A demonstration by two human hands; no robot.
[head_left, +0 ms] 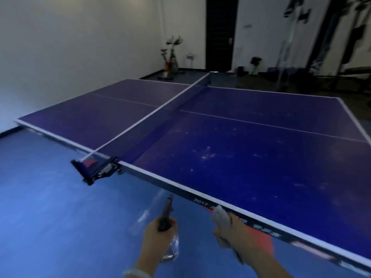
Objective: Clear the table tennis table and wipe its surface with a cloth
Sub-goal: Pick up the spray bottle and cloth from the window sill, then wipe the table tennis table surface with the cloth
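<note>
Standing beside a blue table (251, 149), a person holds both hands low, in front of its near edge. Fingers of the left hand (158, 230) curl around a dark paddle handle (165, 215), with a clear bottle (172, 247) held in the same hand. Fingers of the right hand (230, 231) grip a grey cloth (220, 214) and a red paddle (261, 237). White smudges mark the tabletop. A net (160, 109) crosses the table's middle. Motion blur softens finer detail.
</note>
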